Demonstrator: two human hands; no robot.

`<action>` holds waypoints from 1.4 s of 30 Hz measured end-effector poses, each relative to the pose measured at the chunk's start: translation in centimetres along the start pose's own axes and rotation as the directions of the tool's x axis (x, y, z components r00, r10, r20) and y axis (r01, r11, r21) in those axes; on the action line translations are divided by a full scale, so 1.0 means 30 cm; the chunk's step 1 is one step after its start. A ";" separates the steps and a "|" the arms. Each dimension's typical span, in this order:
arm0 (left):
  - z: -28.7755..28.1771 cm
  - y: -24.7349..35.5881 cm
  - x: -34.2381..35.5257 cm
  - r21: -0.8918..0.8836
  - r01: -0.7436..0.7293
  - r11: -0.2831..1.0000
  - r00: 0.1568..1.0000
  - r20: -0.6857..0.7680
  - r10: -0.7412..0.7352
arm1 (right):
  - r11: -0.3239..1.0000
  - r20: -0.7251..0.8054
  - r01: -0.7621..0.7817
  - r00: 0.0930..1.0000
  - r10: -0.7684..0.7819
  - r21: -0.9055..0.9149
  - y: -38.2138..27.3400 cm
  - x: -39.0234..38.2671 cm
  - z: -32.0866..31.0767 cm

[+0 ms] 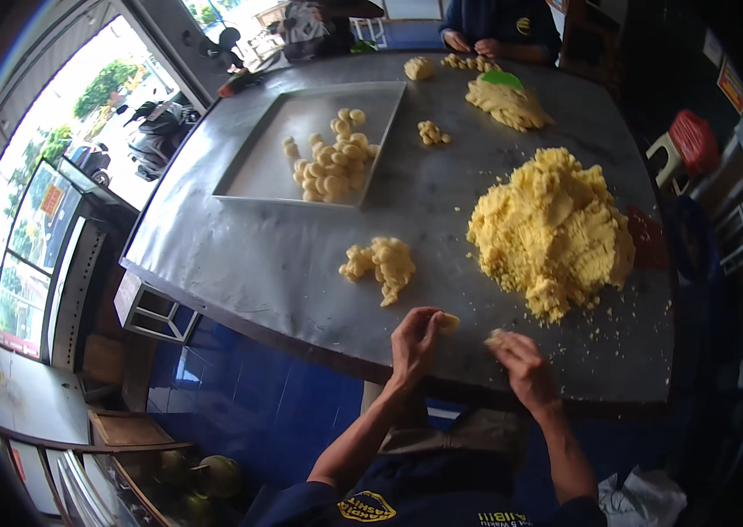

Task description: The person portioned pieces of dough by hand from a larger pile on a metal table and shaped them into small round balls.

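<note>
Near the front edge of the grey metal table (318, 237), my left hand (417, 338) holds a small pale-yellow piece of dough (447, 322) between thumb and fingers. To its right, my right hand (521, 360) is pinched on a small bit of pale stuff at its fingertips, likely dough. Just beyond my left hand lies a lumpy group of dough pieces (376, 263). A big crumbly yellow mound (551, 233) sits at the right, with crumbs around it.
A metal tray (253, 149) holds several pale rounded pieces (332, 167). At the back lie a dough slab (507, 110) with a green tool (501, 78) and small dough clusters (434, 133). A person (499, 26) works across the table. An open doorway is left; a red-topped stool (692, 140) right.
</note>
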State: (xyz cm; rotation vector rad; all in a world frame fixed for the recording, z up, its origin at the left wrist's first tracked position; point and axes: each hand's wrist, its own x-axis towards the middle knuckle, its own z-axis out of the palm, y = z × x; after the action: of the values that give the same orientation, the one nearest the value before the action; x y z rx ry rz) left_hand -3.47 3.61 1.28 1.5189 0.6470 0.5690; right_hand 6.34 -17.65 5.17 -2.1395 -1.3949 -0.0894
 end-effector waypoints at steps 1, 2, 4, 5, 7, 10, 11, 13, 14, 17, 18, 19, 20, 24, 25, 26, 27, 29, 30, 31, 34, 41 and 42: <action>0.006 0.005 0.009 -0.037 0.030 0.999 0.999 0.026 -0.029 | 0.997 -0.048 -0.074 0.996 0.072 -0.031 0.030 0.006 0.008; 0.015 0.004 0.018 -0.028 0.047 0.999 0.997 0.058 -0.045 | 0.987 -0.093 -0.152 0.985 0.146 -0.058 0.038 0.024 0.005; 0.031 0.003 0.037 -0.005 0.079 0.997 0.989 0.124 -0.078 | 0.968 -0.082 -0.244 0.967 0.239 -0.060 0.019 0.042 -0.003; 0.050 0.027 0.040 -0.019 0.113 0.993 0.980 0.170 -0.108 | 0.960 -0.078 -0.257 0.965 0.249 -0.110 0.007 0.043 -0.011; 0.090 0.028 0.049 -0.070 0.124 0.990 0.970 0.218 -0.106 | 0.943 -0.067 -0.305 0.952 0.298 -0.136 0.016 0.030 -0.004; 0.169 0.018 0.033 -0.118 0.135 0.984 0.943 0.321 -0.091 | 0.884 -0.091 -0.400 0.898 0.431 0.241 -0.063 0.077 -0.048; 0.214 0.017 0.012 -0.155 0.134 0.979 0.924 0.377 -0.067 | 0.899 -0.177 -0.339 0.901 0.395 0.277 -0.056 0.080 -0.023; 0.252 0.099 -0.042 0.000 -0.008 1.000 0.917 0.398 0.007 | 0.907 -0.229 -0.333 0.891 0.393 0.258 -0.038 0.078 0.028; 0.244 0.099 -0.031 -0.121 0.087 0.989 0.911 0.412 -0.029 | 0.915 -0.256 -0.318 0.889 0.379 0.249 -0.045 0.097 0.031; 0.191 0.111 0.008 -0.326 0.220 0.919 0.918 0.388 -0.081 | 0.884 -0.193 -0.313 0.899 0.394 0.346 -0.047 0.114 -0.013; 0.166 0.118 0.025 -0.066 0.108 0.992 0.901 0.429 -0.069 | 0.909 -0.226 -0.260 0.912 0.342 0.325 -0.043 0.111 -0.006; 0.143 0.114 0.053 0.194 -0.024 0.981 0.881 0.468 -0.071 | 0.932 -0.265 -0.211 0.919 0.292 0.296 -0.057 0.119 0.009; 0.125 0.093 0.080 0.432 -0.161 0.887 0.863 0.499 -0.086 | 0.957 -0.214 -0.181 0.949 0.230 0.225 -0.074 0.131 0.021; 0.124 0.054 0.041 0.422 -0.214 0.881 0.937 0.343 0.064 | 0.847 -0.146 -0.248 0.925 0.351 0.470 -0.082 0.150 0.063; 0.132 0.038 0.035 0.410 -0.274 0.870 0.931 0.340 0.133 | 0.785 -0.125 -0.299 0.895 0.427 0.543 -0.070 0.147 0.064; 0.133 0.033 0.029 0.449 -0.301 0.841 0.922 0.362 0.136 | 0.815 -0.122 -0.293 0.908 0.401 0.500 -0.071 0.145 0.070; 0.138 0.029 0.026 0.487 -0.327 0.810 0.913 0.384 0.137 | 0.844 -0.117 -0.284 0.920 0.374 0.456 -0.074 0.145 0.075; 0.120 0.033 0.036 0.475 -0.360 0.803 0.877 0.466 0.117 | 0.924 -0.151 -0.218 0.949 0.276 0.313 -0.094 0.148 0.077; 0.112 0.042 0.035 0.418 -0.323 0.849 0.885 0.451 0.115 | 0.964 -0.183 -0.160 0.963 0.200 0.210 -0.116 0.154 0.069; 0.106 0.049 0.031 0.357 -0.285 0.889 0.893 0.436 0.111 | 0.989 -0.207 -0.100 0.971 0.120 0.104 -0.129 0.158 0.060; 0.087 0.034 0.027 0.185 -0.309 0.933 0.865 0.462 0.195 | 0.896 -0.078 -0.186 0.969 0.236 0.403 -0.139 0.175 0.026; 0.094 0.025 0.029 0.140 -0.434 0.890 0.760 0.588 0.278 | 0.748 0.144 -0.333 0.940 0.308 0.574 0.061 0.175 0.089; 0.094 0.037 0.028 0.124 -0.432 0.894 0.756 0.589 0.284 | 0.753 0.149 -0.331 0.942 0.301 0.568 0.066 0.173 0.094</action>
State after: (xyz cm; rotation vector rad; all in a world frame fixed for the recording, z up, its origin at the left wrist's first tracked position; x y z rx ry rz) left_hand -0.84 2.16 2.22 1.9626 -0.0476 0.2976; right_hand 9.68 -12.56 3.81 -1.8063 -0.8935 0.4755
